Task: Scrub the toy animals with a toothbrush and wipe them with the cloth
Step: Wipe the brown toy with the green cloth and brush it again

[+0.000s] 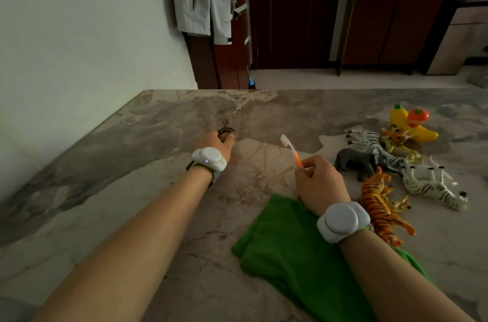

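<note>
Toothbrush (290, 149) sits pinched by its orange handle in my right hand (317, 184), long axis tilting up and left, bristles aimed toward my left hand (219, 143). That hand curls round a small brown horned toy (226, 129), a deer I think, farther out on the worktop (132, 163). The green cloth (285, 250) lies under my right forearm.

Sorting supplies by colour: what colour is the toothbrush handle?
Orange handle, white neck and head on the toothbrush; the head view shows it best.
</note>
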{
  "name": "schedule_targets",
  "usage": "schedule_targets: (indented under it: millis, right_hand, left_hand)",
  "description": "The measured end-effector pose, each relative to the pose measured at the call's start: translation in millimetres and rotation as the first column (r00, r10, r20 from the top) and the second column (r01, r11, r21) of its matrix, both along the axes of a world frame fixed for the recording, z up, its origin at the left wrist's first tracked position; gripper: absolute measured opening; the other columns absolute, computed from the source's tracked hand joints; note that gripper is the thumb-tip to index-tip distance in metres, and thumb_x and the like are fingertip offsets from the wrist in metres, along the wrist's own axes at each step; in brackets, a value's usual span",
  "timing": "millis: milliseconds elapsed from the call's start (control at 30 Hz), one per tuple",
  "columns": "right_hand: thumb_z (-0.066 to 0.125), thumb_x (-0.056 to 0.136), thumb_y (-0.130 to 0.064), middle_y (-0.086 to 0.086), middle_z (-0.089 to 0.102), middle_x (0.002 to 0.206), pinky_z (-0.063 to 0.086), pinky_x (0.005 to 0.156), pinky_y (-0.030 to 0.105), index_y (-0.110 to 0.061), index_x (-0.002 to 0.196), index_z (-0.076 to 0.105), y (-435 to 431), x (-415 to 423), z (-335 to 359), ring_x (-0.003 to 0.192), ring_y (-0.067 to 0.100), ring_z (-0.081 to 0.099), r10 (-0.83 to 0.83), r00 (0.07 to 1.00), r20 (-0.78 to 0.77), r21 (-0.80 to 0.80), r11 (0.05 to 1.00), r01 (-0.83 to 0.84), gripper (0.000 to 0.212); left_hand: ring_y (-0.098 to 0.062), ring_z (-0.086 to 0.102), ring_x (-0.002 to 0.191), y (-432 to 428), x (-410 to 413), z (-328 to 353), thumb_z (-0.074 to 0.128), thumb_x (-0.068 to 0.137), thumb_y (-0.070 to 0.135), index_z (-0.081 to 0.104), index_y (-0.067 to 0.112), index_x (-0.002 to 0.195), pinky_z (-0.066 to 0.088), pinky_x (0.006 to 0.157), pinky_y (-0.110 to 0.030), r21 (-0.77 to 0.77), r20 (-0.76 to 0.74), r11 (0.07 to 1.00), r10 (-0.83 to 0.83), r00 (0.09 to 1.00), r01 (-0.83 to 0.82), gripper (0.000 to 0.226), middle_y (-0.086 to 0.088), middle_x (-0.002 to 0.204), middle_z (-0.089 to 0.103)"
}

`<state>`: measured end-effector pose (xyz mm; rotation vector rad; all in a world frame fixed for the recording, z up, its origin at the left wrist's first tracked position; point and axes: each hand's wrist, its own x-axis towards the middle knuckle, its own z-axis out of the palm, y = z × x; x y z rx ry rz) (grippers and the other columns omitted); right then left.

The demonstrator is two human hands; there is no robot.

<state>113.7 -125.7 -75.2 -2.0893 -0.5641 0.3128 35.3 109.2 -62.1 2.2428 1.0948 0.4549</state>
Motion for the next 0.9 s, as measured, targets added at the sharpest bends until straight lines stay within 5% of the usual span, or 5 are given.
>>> schedule_targets:
  millis: [200,400,533,633,900]
  right_hand:
    - [0.054,0.098,-0.032,0.001,0.066,0.090,0.057,0.065,0.038,-0.020,0.105,0.057,-0.4,0.2,-1.0,0.075,0.021,0.067,-0.007,1.000,0.012,-0.007,1.000,0.007,0.014]
    - [0.053,0.099,-0.032,0.001,0.066,0.089,0.058,0.062,0.037,-0.020,0.106,0.057,0.3,-1.9,1.0,0.072,0.022,0.068,-0.004,1.000,-0.010,-0.013,1.000,0.004,0.015]
    - [0.052,0.099,-0.031,0.001,0.065,0.090,0.053,0.058,0.032,-0.019,0.107,0.057,-0.4,-3.0,4.3,0.072,0.021,0.066,-0.012,1.000,-0.019,0.013,1.000,0.012,0.016]
    - [0.050,0.101,-0.032,0.002,0.066,0.094,0.058,0.062,0.038,-0.019,0.111,0.056,-0.4,-3.5,6.8,0.075,0.022,0.068,-0.036,0.998,-0.049,0.065,0.997,0.039,0.018]
    - [0.045,0.103,-0.041,0.000,0.065,0.089,0.059,0.070,0.047,-0.025,0.107,0.050,-7.1,4.9,15.9,0.078,0.026,0.068,-0.184,0.978,-0.102,0.246,0.948,0.204,0.017]
  left_hand:
    - [-0.035,0.060,0.098,4.8,-14.0,2.2,0.046,0.102,0.042,0.060,0.001,0.123,0.044,0.082,-0.036,-0.019,0.014,1.000,0.019,1.000,-0.019,0.048,-0.016,0.110,0.064]
    - [-0.019,0.049,0.067,-3.5,-22.8,10.9,0.054,0.098,0.044,0.058,0.008,0.088,0.038,0.072,-0.033,-0.032,0.020,0.997,0.066,0.998,-0.066,0.038,-0.005,0.076,0.052]
    - [-0.035,0.049,0.114,-30.6,-12.3,17.5,0.062,0.084,0.041,0.052,0.007,0.125,0.043,0.096,-0.046,0.232,0.202,0.939,0.210,0.957,-0.255,0.054,-0.016,0.122,0.053]
    - [-0.026,0.046,0.116,-73.1,10.4,23.7,0.062,0.090,0.025,0.048,0.009,0.132,0.039,0.095,-0.035,0.348,0.385,0.928,-0.013,0.923,-0.132,0.048,-0.010,0.127,0.049]
    - [-0.019,0.064,0.097,-142.7,70.2,13.5,0.054,0.093,0.011,0.066,0.016,0.104,0.051,0.086,-0.031,-0.113,0.281,0.936,-0.292,0.914,0.334,0.017,-0.005,0.105,0.070]
